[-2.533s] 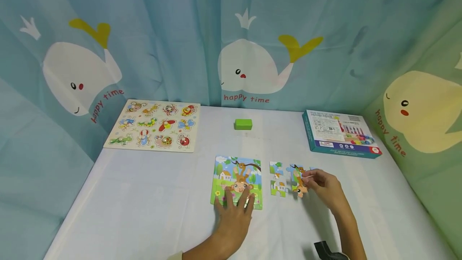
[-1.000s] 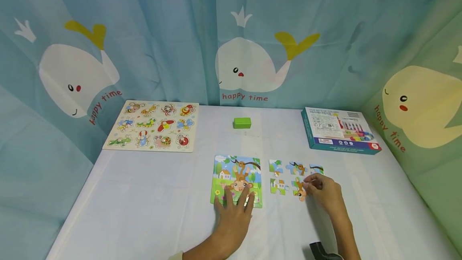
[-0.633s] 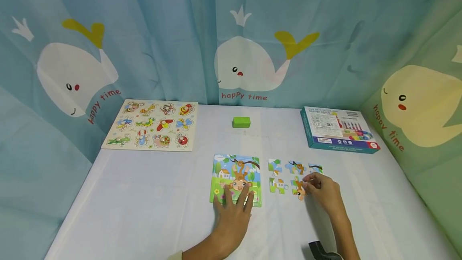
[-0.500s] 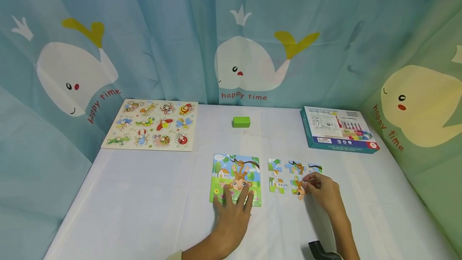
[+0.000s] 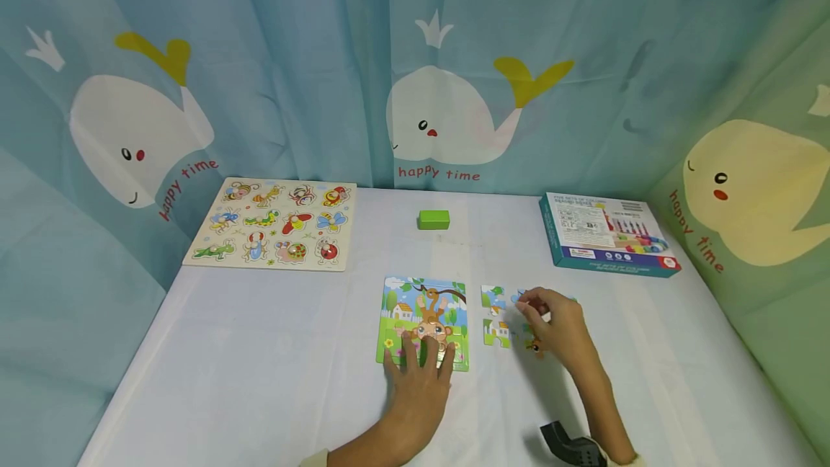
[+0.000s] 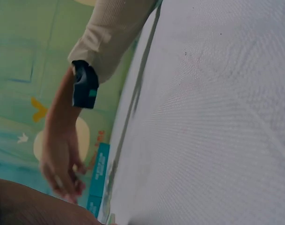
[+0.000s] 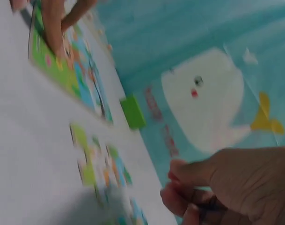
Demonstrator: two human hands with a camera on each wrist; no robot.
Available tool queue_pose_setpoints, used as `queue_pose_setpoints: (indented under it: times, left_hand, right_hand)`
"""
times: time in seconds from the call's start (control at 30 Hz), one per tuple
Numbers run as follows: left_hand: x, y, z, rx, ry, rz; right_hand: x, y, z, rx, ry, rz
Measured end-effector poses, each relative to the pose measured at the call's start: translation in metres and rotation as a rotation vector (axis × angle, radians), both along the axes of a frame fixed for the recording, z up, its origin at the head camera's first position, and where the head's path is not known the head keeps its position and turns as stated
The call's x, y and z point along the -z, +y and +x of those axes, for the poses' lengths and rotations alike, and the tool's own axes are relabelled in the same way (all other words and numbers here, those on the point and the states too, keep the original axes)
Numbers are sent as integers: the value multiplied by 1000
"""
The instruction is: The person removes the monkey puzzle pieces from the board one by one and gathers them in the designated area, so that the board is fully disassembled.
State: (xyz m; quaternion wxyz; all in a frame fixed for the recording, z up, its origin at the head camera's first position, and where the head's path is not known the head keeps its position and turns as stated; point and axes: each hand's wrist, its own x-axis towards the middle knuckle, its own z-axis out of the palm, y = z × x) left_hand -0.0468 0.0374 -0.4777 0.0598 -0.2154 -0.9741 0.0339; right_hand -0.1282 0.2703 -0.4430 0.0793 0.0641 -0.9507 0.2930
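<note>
In the head view, the left hand (image 5: 418, 395) rests with spread fingers on the lower part of a square monkey puzzle (image 5: 424, 301). To its right lie loose puzzle pieces: a tree piece (image 5: 493, 297), a house piece (image 5: 496, 334) and a monkey-face piece (image 5: 534, 348). The right hand (image 5: 560, 323) hovers over the right-hand pieces, hiding part of them. Its fingers are curled, thumb tip close to the index finger. The right wrist view shows this hand (image 7: 245, 183) above the blurred pieces (image 7: 88, 173), with nothing visible in its grip.
A wooden board of insect pictures (image 5: 272, 265) lies at the back left. A green block (image 5: 434, 220) stands at the back middle, and a flat teal box (image 5: 609, 263) at the back right. A whale-print curtain (image 5: 311, 92) hangs behind the white table.
The right hand has left the monkey-face piece and risen, moving left and a little away from the person, over the pieces. The left hand has stayed on the puzzle.
</note>
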Motion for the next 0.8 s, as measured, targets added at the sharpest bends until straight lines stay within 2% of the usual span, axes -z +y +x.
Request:
queue_pose_setpoints:
  times: [0.17,0.27,0.33,0.47,0.63,0.8]
  left_hand:
    - [-3,0,0,-14,-36,-22]
    - [-5,-1,-1,-8,-77,-47]
    - [-6,-2,0,8,-105,-60]
    - [-8,-5,0,55,-126,-77]
    - [-8,-7,0,75,-122,-64]
    - [-8,-8,-1,86,-114,-62]
  right_hand:
    - [4,-35,-18,-260,16,-17]
    - [9,-53,-27,-400,-12,-22]
    - [13,-62,-32,-464,-44,-32]
    - [19,-74,-37,-510,-73,-18]
    - [23,-81,-41,-506,-44,66]
    - [20,-84,-43,-492,-41,123]
